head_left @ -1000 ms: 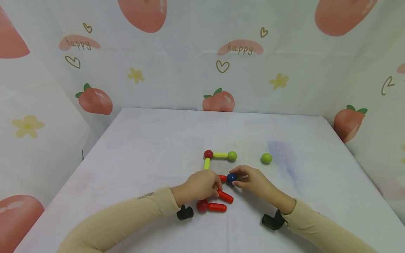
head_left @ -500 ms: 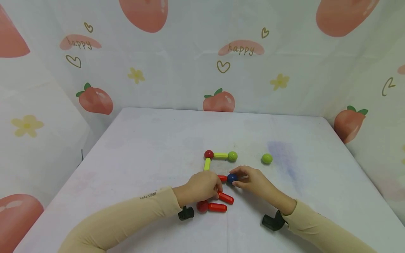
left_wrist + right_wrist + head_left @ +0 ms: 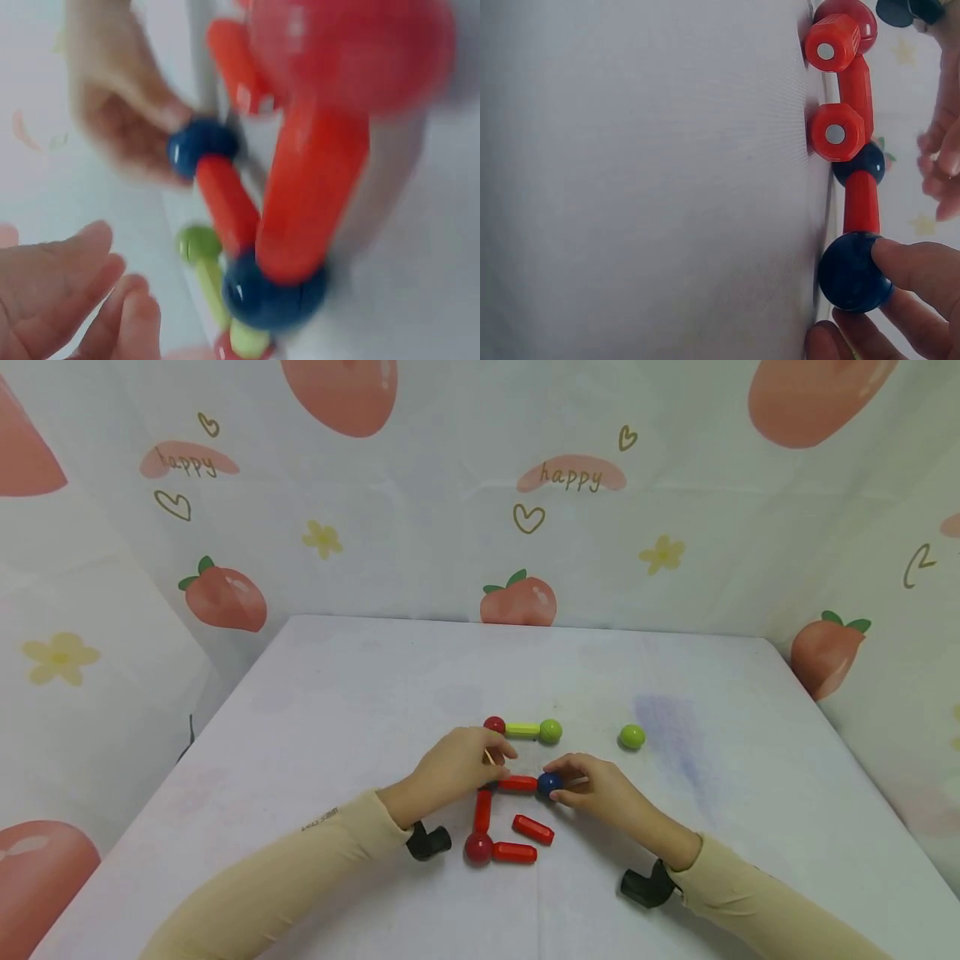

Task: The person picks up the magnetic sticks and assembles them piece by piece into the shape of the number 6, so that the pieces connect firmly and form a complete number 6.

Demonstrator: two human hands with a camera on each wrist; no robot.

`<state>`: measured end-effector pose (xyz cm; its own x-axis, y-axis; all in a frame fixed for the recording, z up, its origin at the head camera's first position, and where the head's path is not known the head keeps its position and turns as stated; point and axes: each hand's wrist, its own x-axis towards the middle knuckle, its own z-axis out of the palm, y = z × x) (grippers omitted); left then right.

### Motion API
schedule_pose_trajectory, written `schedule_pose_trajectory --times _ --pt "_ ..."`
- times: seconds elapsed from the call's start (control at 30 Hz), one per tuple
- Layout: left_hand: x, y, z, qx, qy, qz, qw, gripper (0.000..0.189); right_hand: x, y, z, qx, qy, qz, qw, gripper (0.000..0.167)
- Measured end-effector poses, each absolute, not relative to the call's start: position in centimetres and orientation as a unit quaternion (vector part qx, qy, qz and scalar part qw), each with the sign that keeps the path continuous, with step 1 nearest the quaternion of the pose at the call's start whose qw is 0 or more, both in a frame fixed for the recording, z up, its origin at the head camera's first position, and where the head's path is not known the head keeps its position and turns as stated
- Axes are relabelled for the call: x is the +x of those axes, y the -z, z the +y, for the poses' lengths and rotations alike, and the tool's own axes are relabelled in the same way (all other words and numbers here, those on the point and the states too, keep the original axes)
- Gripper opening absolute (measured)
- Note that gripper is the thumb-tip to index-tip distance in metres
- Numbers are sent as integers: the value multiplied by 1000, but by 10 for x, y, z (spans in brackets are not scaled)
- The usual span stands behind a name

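My right hand point(image 3: 600, 789) pinches a blue ball point(image 3: 854, 272) at one end of a red magnetic rod point(image 3: 517, 784). That rod runs left to a second blue ball point(image 3: 275, 289), which my left hand point(image 3: 459, 768) partly hides in the head view. From there an upright red rod point(image 3: 482, 812) leads to a red ball point(image 3: 478, 849) with another red rod point(image 3: 515, 852) pointing right. My left hand hovers over the joined pieces, its fingers point(image 3: 131, 322) loosely bent around nothing. A loose red rod point(image 3: 533, 829) lies between the two arms of the shape.
Farther back, a red ball point(image 3: 494, 726), a yellow-green rod point(image 3: 522, 730) and a green ball point(image 3: 551, 731) form a row. A loose green ball point(image 3: 632, 737) sits to their right on the white table point(image 3: 375, 693). Black wrist cameras point(image 3: 647, 885) hang under both wrists.
My left hand has let go near the upright red rod and moved back and slightly left, uncovering that rod and covering the rear yellow-green one. The right hand stays on the blue ball.
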<state>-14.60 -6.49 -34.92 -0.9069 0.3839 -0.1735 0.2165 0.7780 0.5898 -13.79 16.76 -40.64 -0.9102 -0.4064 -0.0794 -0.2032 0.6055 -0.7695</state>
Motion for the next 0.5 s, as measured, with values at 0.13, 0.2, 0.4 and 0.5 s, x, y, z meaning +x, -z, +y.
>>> schedule_pose_trajectory --times 0.13,0.2,0.4,0.5 --pt "-156 352 -78 117 -311 935 123 25 -137 405 166 -162 408 889 130 34" --pt "-160 357 -83 103 -312 935 133 24 -136 404 166 -158 407 890 131 34" --pt "-163 372 -90 92 -325 922 189 21 -136 405 166 -151 404 893 131 34" --pt "-162 376 -90 90 -339 915 198 19 -137 405 166 -151 404 892 134 35"
